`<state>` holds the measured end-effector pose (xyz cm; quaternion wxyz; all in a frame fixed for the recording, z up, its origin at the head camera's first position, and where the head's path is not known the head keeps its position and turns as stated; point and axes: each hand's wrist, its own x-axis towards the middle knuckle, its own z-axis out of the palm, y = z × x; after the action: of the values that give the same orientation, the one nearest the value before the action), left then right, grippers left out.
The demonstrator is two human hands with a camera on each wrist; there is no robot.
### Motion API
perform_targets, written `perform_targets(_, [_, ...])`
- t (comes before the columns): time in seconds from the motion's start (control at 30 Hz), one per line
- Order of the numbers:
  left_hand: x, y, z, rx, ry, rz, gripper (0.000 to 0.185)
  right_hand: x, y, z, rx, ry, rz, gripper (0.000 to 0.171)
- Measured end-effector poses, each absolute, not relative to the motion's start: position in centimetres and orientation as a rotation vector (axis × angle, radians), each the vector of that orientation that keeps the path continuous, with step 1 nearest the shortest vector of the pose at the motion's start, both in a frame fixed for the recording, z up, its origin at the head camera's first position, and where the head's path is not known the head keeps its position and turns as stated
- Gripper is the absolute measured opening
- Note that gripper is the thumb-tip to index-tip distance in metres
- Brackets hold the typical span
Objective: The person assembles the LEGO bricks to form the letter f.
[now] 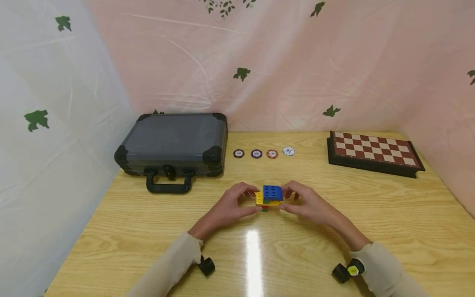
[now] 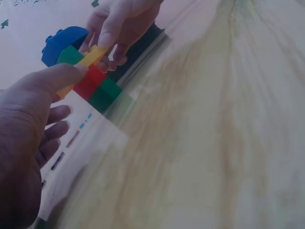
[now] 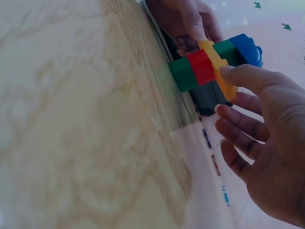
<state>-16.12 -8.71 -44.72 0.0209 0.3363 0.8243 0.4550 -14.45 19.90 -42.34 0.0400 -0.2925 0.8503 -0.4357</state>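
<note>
The left hand (image 1: 231, 205) and the right hand (image 1: 306, 203) meet at the middle of the wooden table (image 1: 371, 231), and between them stands the block stack (image 1: 269, 196), a small tower of toy bricks. Each hand grasps it from its own side: the left thumb and fingers pinch the left end of the yellow plate (image 1: 259, 199), and the right thumb and fingers pinch the right end, so the stack lies straight ahead of both wrists and equally near to both. The wrist views show the order of the bricks: a green brick (image 3: 183, 74) at the bottom, touching the table, then a red brick (image 3: 202, 66), then the thin yellow plate, which sticks out at both sides, then another green brick and the blue brick (image 1: 272, 191) on top. So the long axis of the stack is upright, while the long axis of the yellow plate goes left to right, from one hand to the other. Both forearms come in low from the near edge of the table and turn inward, the palms facing each other; the lower fingers of each hand are loosely spread and seem not to touch the bricks, though the wrist pictures are blurred there. Further away, well apart from the hands, a dark case (image 1: 172, 142) lies at the back left, four poker chips (image 1: 264, 153) lie in a row behind the stack, and a chessboard (image 1: 375, 152) sits at the back right.
</note>
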Motion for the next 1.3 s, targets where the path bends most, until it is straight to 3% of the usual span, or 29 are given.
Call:
perform_targets(0.63, [-16.6, -8.0, -44.8, 1.091, 2.643, 1.460, 0.027, -14.7, 19.9, -42.4, -0.770, 2.575, -1.464, 0.018])
perform_targets(1.3, [-18.2, -5.6, -44.3, 0.728, 2.671, 1.506, 0.026, -16.2, 19.7, -43.2, -0.491, 2.605, -1.529, 0.027])
